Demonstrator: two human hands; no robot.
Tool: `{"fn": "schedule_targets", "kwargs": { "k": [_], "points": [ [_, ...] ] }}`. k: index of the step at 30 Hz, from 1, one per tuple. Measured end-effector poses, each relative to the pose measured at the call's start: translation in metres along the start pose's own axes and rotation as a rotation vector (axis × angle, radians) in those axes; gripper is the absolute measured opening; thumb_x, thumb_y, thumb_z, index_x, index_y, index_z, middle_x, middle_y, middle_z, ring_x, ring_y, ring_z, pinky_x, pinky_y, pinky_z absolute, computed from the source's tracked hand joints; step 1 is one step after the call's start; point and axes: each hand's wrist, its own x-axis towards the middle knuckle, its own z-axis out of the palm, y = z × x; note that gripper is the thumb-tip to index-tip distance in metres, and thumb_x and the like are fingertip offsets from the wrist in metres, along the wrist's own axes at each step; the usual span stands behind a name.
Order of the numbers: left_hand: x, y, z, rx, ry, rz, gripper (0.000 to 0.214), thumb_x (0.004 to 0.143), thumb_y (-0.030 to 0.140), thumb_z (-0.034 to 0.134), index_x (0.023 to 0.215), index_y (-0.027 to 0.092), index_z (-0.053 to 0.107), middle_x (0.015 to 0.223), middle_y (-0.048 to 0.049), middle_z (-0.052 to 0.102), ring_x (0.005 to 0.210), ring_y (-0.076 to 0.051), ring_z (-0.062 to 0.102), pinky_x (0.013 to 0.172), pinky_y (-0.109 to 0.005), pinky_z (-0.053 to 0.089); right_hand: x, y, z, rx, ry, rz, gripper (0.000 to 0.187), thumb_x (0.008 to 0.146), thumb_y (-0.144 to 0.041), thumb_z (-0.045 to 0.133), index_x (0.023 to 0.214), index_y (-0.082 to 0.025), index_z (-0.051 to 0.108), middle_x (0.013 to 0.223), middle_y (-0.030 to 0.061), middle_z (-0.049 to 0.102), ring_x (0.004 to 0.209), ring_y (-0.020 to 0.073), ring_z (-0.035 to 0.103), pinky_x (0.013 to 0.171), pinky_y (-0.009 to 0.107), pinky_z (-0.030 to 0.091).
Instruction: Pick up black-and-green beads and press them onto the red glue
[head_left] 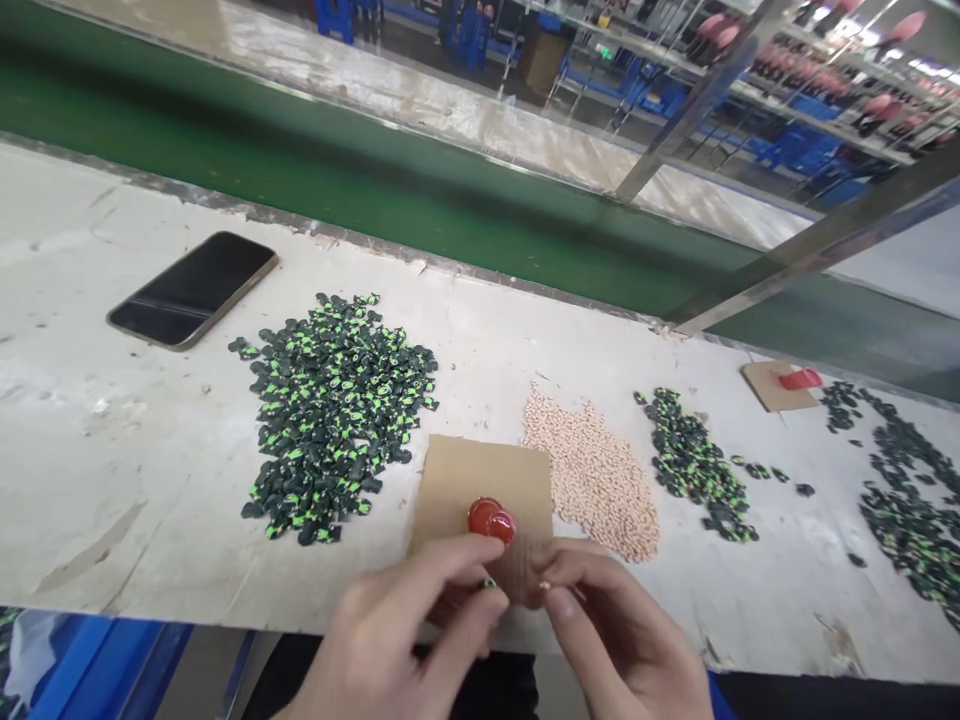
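Note:
My left hand (420, 620) pinches a small black-and-green piece (489, 583) between thumb and forefinger. Facing it, my right hand (600, 620) holds a tiny beige bead-like piece (545, 586) at its fingertips. The two pieces are apart, over the near edge of a brown cardboard square (480, 465). On that cardboard sits a small red round container (501, 526), just beyond my left fingertips. A large pile of black-and-green pieces (337, 410) lies to the left. Right of the cardboard spreads a heap of beige pieces (592, 475).
A smaller black-and-green pile (694, 460) lies farther right. Beyond it are another cardboard piece (772, 388) with a red cylinder (801, 379) and more dark pieces (911, 530). A phone (195, 288) rests at the left. A green belt (450, 210) runs behind the table, with metal posts (697, 100) at right.

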Motion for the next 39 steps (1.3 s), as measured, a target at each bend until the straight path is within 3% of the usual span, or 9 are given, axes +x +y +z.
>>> {"fn": "schedule_targets", "kwargs": {
  "k": [2,5,9,12,23,27,30,33,39],
  "points": [
    [0.001,-0.002,-0.007,-0.056,0.010,-0.093,0.024,0.095,0.007,0.062,0.105,0.027,0.070,0.076,0.0047,0.077,0.056,-0.011,0.075,0.056,-0.013,0.064,0.006,0.006,-0.006,-0.178,0.004,-0.103,0.013,0.094,-0.031,0.073,0.083,-0.025,0.075,0.086,0.0067,0.070,0.082,0.0215,0.068,0.071,0.028,0.061],
    [0.004,-0.007,-0.015,0.027,0.038,-0.089,0.023,0.093,0.007,0.063,0.101,0.027,0.074,0.080,0.0044,0.077,0.057,-0.010,0.073,0.054,-0.010,0.061,0.015,0.014,-0.014,-0.389,-0.118,-0.264,0.014,0.097,-0.017,0.064,0.095,-0.026,0.073,0.093,0.0065,0.071,0.087,0.0210,0.069,0.074,0.029,0.059],
    [0.006,-0.015,-0.012,0.139,0.052,-0.005,0.026,0.095,0.005,0.060,0.106,0.025,0.072,0.091,0.0026,0.078,0.074,-0.010,0.076,0.070,-0.012,0.061,0.021,0.020,-0.016,-0.525,-0.225,-0.402,0.022,0.097,-0.007,0.060,0.103,-0.026,0.070,0.099,0.0050,0.072,0.090,0.0186,0.071,0.078,0.027,0.059],
    [0.005,-0.020,-0.008,0.175,0.032,0.012,0.027,0.097,0.003,0.058,0.111,0.024,0.070,0.097,0.0019,0.077,0.083,-0.010,0.076,0.080,-0.014,0.058,0.022,0.022,-0.015,-0.562,-0.221,-0.425,0.024,0.097,-0.006,0.059,0.104,-0.027,0.069,0.099,0.0032,0.072,0.090,0.0171,0.071,0.079,0.026,0.058],
    [0.007,-0.025,-0.011,0.159,0.046,0.050,0.027,0.096,0.002,0.059,0.107,0.020,0.075,0.096,0.0012,0.077,0.084,-0.007,0.076,0.083,-0.009,0.055,0.021,0.021,-0.016,-0.613,-0.242,-0.414,0.027,0.096,-0.003,0.059,0.105,-0.026,0.070,0.099,0.0048,0.073,0.090,0.0180,0.072,0.079,0.027,0.059],
    [0.005,-0.023,-0.011,0.143,0.027,-0.047,0.030,0.096,0.003,0.059,0.110,0.024,0.077,0.098,0.0028,0.077,0.085,-0.007,0.075,0.084,-0.009,0.055,0.022,0.021,-0.014,-0.591,-0.223,-0.439,0.025,0.096,-0.003,0.059,0.103,-0.025,0.070,0.097,0.0040,0.073,0.087,0.0164,0.072,0.076,0.025,0.059],
    [0.004,-0.016,-0.014,0.117,0.002,-0.155,0.035,0.097,0.006,0.058,0.112,0.030,0.078,0.103,0.0038,0.077,0.090,-0.009,0.075,0.084,-0.011,0.057,0.021,0.016,-0.013,-0.494,-0.163,-0.367,0.022,0.097,-0.007,0.062,0.101,-0.027,0.071,0.094,0.0015,0.073,0.086,0.0147,0.071,0.076,0.023,0.059],
    [0.008,-0.006,-0.013,0.002,0.035,-0.266,0.033,0.094,0.011,0.064,0.111,0.036,0.077,0.102,0.0064,0.080,0.086,-0.010,0.076,0.078,-0.011,0.059,0.019,0.009,-0.016,-0.319,-0.159,-0.183,0.017,0.099,-0.015,0.064,0.097,-0.029,0.072,0.087,-0.0011,0.072,0.081,0.0130,0.070,0.071,0.019,0.059],
    [0.016,0.013,0.004,-0.409,0.059,-0.553,0.015,0.085,0.018,0.074,0.084,0.032,0.080,0.069,0.0084,0.078,0.064,-0.010,0.072,0.063,-0.011,0.058,0.014,-0.001,-0.024,0.198,-0.239,0.168,0.007,0.098,-0.030,0.071,0.092,-0.028,0.074,0.083,-0.0017,0.069,0.074,0.0105,0.069,0.073,0.020,0.059]
  ]
}}
